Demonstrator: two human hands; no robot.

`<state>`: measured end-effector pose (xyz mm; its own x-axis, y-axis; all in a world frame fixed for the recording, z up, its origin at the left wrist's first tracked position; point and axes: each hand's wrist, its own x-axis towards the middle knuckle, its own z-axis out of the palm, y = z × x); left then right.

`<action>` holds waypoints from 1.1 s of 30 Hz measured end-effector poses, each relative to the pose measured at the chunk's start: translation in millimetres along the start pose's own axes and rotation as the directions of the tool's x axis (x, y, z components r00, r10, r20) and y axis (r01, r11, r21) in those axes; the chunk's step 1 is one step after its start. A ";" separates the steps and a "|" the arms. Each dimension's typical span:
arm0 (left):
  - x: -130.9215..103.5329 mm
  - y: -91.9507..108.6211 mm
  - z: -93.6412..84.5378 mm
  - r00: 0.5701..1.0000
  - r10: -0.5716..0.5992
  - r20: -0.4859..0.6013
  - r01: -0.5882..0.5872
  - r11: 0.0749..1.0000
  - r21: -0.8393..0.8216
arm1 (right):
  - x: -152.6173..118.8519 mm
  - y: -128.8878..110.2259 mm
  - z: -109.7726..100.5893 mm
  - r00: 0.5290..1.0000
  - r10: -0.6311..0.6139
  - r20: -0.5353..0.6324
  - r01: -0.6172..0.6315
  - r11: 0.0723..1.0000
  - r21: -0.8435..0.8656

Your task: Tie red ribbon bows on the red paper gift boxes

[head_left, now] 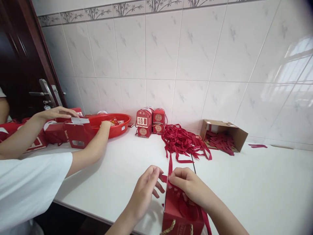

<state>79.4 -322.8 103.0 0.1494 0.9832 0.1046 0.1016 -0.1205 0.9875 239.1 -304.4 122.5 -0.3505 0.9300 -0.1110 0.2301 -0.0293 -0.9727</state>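
A red box [182, 213] with rope handles stands at the table's front edge, below centre. My right hand [190, 186] is over its top, thumb and fingers pinched on a red ribbon [170, 164] that runs up toward the ribbon pile. To the left of the box my left hand [146, 187] has its fingers apart, close to a short ribbon end and holding nothing that I can see. Behind the box lies a tangled pile of red ribbons [181, 140].
A cardboard box [241, 138] with dark red strips lies on its side at the right back. Small red boxes [144, 120] are stacked by the wall. At left, another person's hands reach over a red box [81, 133] and into a red basin [117, 132].
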 end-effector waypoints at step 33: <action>17.7 -16.4 -11.5 0.974 -0.059 0.218 0.023 0.986 0.167 | -45.5 80.7 -44.1 0.986 0.045 -0.163 0.033 0.894 0.446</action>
<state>69.1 -301.8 90.1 0.3539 0.9351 0.0177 0.2674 -0.1193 0.9562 313.6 -332.9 58.1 -0.1874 0.9749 -0.1201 -0.2107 -0.1594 -0.9645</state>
